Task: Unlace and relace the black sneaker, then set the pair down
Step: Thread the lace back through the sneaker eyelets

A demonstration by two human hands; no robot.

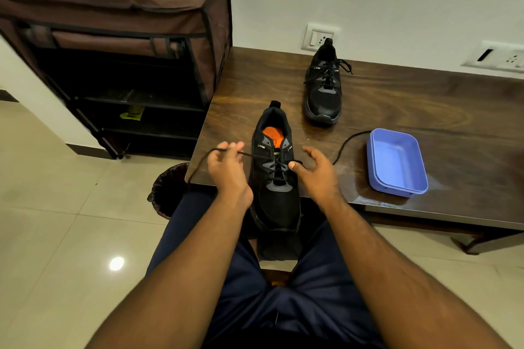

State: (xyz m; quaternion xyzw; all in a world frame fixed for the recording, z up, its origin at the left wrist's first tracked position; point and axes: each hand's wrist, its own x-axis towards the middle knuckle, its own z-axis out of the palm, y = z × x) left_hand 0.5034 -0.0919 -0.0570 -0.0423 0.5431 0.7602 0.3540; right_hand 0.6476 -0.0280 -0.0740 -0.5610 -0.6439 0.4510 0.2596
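Black sneaker (274, 178) sits between the two hands, toe hanging past the near edge of the wooden table (397, 110), orange insole showing. Left hand (228, 170) pinches one end of the black lace (249, 154) and holds it taut out to the left of the shoe; slack drops off the table edge below that hand. Right hand (314, 171), fingers loosely curled, thumb pressing the other lace end at the eyelets. Lace runs on past the right hand toward a blue tray (395, 163). Second sneaker (324, 85), laced, stands beyond the right hand. Brown fabric shoe rack (122, 45) beyond the left hand.
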